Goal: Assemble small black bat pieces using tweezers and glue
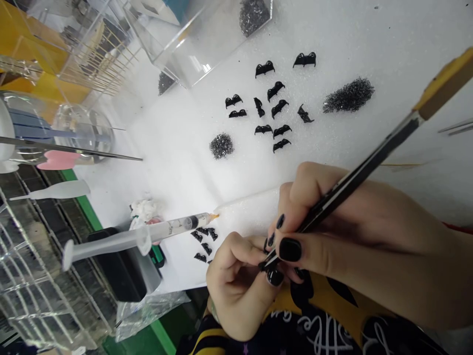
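Low in the head view, my right hand [354, 236] grips dark tweezers [354, 177] with a mustard-coloured wrapped end pointing up and right. Their tips come down at the fingertips of my left hand [240, 286]. That hand is closed, thumb against fingers, on a small black piece [263, 266] that is mostly hidden; its shape cannot be made out. Beyond the hands, several black bat-shaped pieces [279, 108] lie spread on the white table [166, 148]. A second group of black bat-shaped pieces [200, 257] lies just left of my left hand.
A syringe [170, 229] with an amber tip lies left of my hands. Piles of dark glittery bits [221, 146] sit on the table. At the back left stand a clear acrylic box [207, 54] and a round container [83, 128]. A white dropper bottle [61, 190] is near the left edge.
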{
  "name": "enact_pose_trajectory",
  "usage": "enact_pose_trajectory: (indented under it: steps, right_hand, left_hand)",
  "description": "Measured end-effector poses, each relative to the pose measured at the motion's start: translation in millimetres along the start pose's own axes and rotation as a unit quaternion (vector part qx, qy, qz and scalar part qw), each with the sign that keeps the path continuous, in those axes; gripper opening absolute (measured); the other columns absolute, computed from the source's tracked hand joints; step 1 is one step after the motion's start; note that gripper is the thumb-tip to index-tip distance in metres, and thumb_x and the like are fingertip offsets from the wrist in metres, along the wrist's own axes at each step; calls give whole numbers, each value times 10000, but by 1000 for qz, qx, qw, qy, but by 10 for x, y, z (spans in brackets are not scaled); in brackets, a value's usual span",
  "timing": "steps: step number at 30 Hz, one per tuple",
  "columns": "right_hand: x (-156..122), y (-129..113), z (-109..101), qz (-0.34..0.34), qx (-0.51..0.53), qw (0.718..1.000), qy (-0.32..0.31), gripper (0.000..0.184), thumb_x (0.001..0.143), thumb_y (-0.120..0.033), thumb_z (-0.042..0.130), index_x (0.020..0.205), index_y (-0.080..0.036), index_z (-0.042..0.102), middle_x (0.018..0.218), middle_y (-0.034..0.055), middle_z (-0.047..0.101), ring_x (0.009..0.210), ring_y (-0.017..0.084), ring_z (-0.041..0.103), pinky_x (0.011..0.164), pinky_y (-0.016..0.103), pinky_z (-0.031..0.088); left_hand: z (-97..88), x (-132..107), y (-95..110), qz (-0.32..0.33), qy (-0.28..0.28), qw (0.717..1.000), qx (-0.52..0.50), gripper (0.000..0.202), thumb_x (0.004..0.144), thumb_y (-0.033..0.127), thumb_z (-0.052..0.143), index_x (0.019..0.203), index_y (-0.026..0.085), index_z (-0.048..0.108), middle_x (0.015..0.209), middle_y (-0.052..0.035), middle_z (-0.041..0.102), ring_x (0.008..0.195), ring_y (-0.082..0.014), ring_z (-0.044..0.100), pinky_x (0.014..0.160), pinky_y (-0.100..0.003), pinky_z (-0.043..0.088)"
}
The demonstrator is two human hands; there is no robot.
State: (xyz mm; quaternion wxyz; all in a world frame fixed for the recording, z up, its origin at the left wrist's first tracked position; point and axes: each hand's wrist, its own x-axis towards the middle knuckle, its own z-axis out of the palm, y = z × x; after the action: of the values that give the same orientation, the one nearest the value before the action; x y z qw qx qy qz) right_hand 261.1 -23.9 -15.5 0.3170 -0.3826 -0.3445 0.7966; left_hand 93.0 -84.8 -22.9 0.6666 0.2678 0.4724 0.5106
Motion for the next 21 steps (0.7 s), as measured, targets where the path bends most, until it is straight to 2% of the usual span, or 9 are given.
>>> enact_pose_trajectory:
  steps: [4, 8, 15, 17, 21]
  right_hand:
    - [23, -12, -14, 4, 4, 1000, -7, 98, 908, -247, 649, 878, -272, 560, 678, -36, 611, 602, 160, 680, 462, 220, 542]
    - [24, -30, -28, -21, -38, 999, -4, 91, 918, -235, 633, 881, -275, 561, 662, -41, 605, 579, 152, 665, 462, 221, 547]
    - [20, -14, -31, -3, -36, 999, -5, 121, 897, -260, 676, 881, -262, 556, 679, -21, 616, 599, 174, 715, 347, 168, 380]
    - [23, -1, -26, 0, -30, 1000, 6, 125, 896, -267, 697, 892, -263, 571, 689, -24, 602, 601, 159, 697, 363, 164, 405]
    - [19, 10, -12, -15, -39, 999, 1, 105, 930, -278, 671, 894, -271, 572, 668, -34, 579, 571, 141, 637, 455, 210, 534]
  left_hand:
    - [-34, 0, -19, 0, -16, 1000, 6, 60, 884, 131, 764, 917, 181, 764, 806, -40, 814, 527, -143, 736, 538, -212, 615]
    - [-49, -13, -45, 9, -28, 1000, 7, 76, 906, 132, 729, 960, 181, 750, 819, -37, 803, 556, -143, 741, 557, -214, 619]
    - [-11, 17, -10, 10, -2, 1000, -4, 62, 878, 127, 761, 857, 171, 721, 802, -48, 812, 582, -161, 741, 557, -242, 638]
    - [-4, 35, 3, 1, -2, 1000, -1, 79, 879, 120, 762, 844, 174, 716, 758, -37, 799, 577, -156, 737, 572, -239, 637]
    - [12, 51, 2, 9, 4, 1000, -7, 97, 871, 119, 763, 809, 162, 703, 725, -33, 786, 569, -143, 721, 571, -224, 630]
